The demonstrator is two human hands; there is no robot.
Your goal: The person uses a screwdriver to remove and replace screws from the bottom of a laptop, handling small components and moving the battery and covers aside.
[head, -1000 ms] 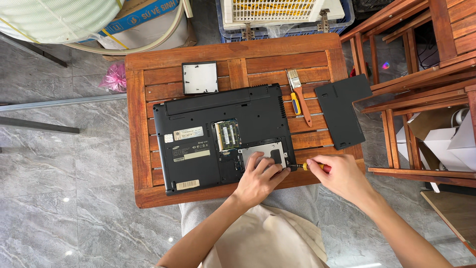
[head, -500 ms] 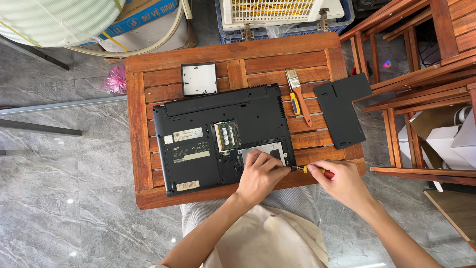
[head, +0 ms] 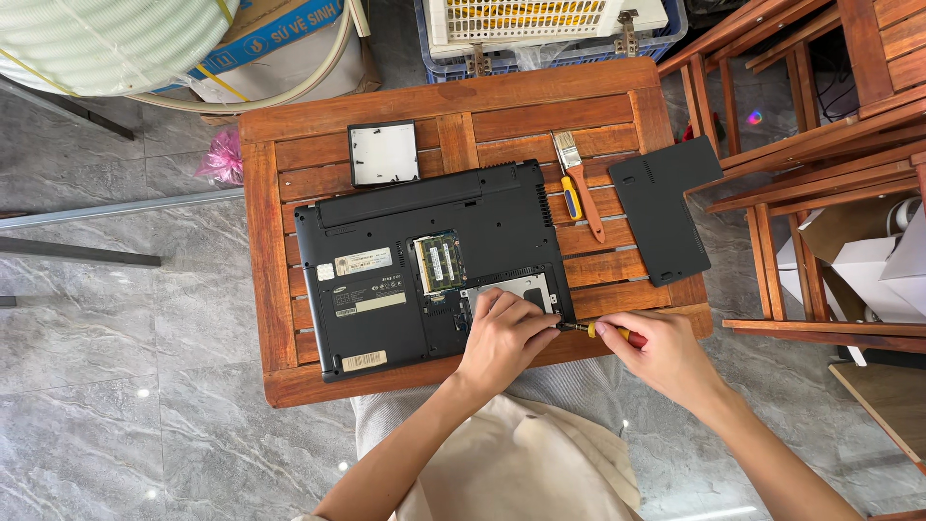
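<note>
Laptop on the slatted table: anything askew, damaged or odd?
The laptop lies underside up with its bays uncovered, memory modules exposed. The big black cover panel overhangs the table's right edge. No damage or spill shows. Left hand rests on the drive bay; right hand holds a screwdriver.

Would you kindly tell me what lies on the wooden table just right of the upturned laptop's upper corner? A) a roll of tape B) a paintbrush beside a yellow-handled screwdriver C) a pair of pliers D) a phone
B: a paintbrush with a reddish handle lies beside a yellow-handled screwdriver on the wooden table, right of the laptop.
</note>
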